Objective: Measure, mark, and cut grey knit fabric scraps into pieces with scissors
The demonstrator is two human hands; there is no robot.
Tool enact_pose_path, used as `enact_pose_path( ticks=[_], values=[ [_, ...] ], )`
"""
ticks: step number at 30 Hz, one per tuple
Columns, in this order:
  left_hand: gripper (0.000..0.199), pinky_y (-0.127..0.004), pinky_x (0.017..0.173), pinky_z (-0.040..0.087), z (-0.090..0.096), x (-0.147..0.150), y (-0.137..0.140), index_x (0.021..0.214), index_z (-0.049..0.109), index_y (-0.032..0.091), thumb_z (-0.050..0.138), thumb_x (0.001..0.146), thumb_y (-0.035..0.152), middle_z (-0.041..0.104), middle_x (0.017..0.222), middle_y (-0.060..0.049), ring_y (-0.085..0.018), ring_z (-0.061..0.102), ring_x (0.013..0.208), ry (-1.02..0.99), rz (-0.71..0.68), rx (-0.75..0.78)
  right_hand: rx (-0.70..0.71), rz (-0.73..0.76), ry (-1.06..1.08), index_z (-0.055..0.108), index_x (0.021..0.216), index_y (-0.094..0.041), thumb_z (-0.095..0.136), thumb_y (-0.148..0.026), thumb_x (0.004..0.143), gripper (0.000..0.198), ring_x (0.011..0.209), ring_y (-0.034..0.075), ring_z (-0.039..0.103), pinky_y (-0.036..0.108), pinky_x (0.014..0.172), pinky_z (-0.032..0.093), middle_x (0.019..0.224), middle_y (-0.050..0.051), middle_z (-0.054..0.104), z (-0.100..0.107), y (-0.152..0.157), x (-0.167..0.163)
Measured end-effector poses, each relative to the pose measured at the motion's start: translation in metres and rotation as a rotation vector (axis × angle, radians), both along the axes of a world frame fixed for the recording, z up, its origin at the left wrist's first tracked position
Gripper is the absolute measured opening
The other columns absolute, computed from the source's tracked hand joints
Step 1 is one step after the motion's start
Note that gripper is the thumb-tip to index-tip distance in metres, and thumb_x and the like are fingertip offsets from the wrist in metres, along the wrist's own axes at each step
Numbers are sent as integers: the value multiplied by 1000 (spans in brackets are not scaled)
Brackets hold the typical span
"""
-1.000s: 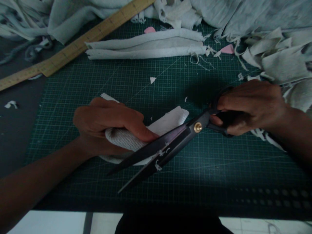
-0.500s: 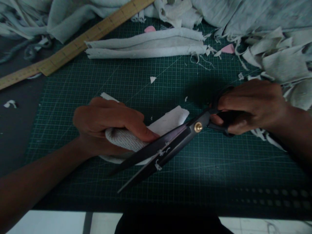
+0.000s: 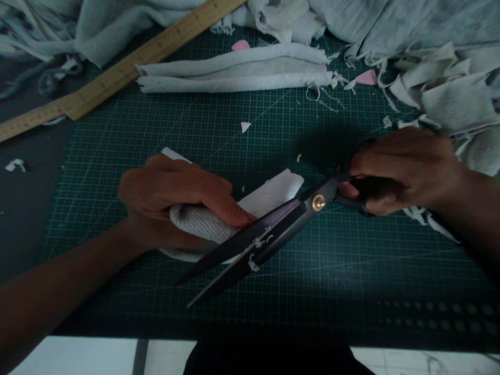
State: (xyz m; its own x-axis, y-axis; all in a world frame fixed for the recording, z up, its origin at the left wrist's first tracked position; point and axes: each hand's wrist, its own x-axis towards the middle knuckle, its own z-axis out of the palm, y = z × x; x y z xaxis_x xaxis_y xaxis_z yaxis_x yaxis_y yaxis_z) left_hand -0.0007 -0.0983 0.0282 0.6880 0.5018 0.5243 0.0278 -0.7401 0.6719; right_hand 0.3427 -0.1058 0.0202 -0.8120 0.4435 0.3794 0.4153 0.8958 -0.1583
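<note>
- Left hand (image 3: 177, 182) has thumb and fingers clamped on a folded, pale woven fabric strip (image 3: 271, 195) over the gridded cutting mat (image 3: 250, 151).
- Right hand (image 3: 410, 166) has its fingers wrapped through the handles of black tailor's shears (image 3: 308, 211), blades slightly parted across the strip's near side.
- Trimming seems in hand; closing the blades calls for a taut strip and the left thumb clear.

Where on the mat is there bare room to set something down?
The largest patch of green mat is bordered by the scissors, right hand and near edge. A smaller one lies between the ruler, folded strip and left hand. Heaped cloth and scraps crowd the far side and far right.
</note>
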Motion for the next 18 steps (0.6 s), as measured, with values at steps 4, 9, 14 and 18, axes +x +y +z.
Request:
enact_pose_path(
  ticks=[4,9,14,18],
  values=[
    [23,-18,49,53,2,1,-3,82,75,23,73,98,39,70,65,6,-5,65,50,-12,5,-56,-31,-2,-4,51,94,-27,52,-28,100,6,53,10,52,29,52,37,69,-9,60,-4,-1,2],
    [29,-18,51,55,5,1,-4,81,72,21,70,100,44,72,67,6,-6,67,52,4,15,-51,-15,-8,0,51,94,-27,53,-30,99,6,54,11,50,30,52,37,67,-8,58,-5,-2,2],
    [29,-15,52,54,5,1,-3,81,70,21,70,100,43,75,70,7,-4,69,53,39,8,-37,-49,7,16,50,91,-27,53,-31,101,11,51,10,50,29,50,36,64,-9,55,-4,0,1],
    [30,-17,49,55,7,2,-1,84,70,21,65,103,44,77,71,5,-6,70,53,37,-25,-20,-34,-5,13,52,91,-28,56,-35,104,15,50,11,50,29,49,36,61,-8,54,-3,1,0]
  ],
)
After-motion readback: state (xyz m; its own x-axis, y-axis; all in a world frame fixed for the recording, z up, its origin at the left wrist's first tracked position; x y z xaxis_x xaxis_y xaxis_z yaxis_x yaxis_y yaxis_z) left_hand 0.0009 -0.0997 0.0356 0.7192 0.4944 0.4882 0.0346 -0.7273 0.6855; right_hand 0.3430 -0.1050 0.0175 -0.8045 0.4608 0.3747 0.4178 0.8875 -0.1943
